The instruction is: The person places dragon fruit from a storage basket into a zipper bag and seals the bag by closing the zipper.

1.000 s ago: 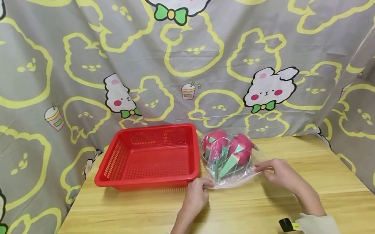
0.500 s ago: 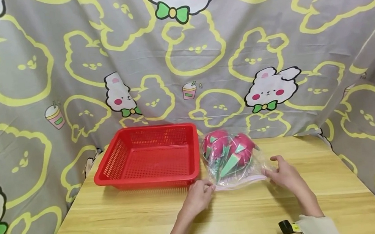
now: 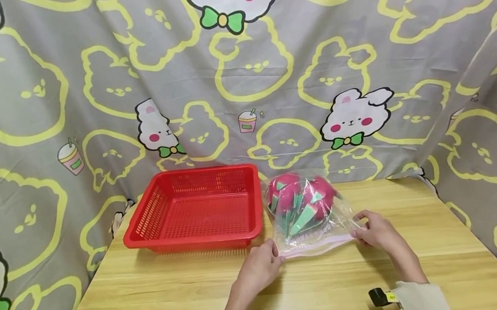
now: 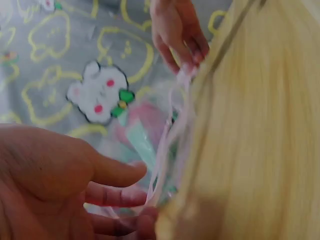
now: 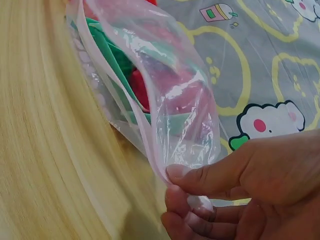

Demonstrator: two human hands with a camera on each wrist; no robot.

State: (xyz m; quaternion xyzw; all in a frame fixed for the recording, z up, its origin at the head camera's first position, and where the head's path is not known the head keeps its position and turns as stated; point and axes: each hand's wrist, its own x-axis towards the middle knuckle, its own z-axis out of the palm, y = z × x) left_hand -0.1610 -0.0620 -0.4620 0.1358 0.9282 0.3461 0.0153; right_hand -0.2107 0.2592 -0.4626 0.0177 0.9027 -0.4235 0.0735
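A clear zip bag (image 3: 339, 222) with a pale pink seal lies to the right of the basket. Two pink dragon fruits (image 3: 322, 195) with green leaves are inside it; they look like toys. At the mouth's left corner, my left hand (image 3: 259, 266) holds the bag's edge. My right hand (image 3: 376, 230) pinches the opposite corner between thumb and forefinger. In the right wrist view, the two seal strips of the bag (image 5: 187, 117) stand apart, so its mouth gapes. The left wrist view is blurred, with the left thumb (image 4: 122, 172) beside the seal.
A red perforated plastic basket (image 3: 211, 237) with nothing in it stands left of the bag, close to it. The wooden table (image 3: 326, 288) ends at a grey cartoon-print curtain (image 3: 204, 79) behind and at both sides.
The bag's mouth has been drawn slightly toward me and spread wider. My right fingers, loosely placed half a second ago, now pinch its corner. The basket stays put.
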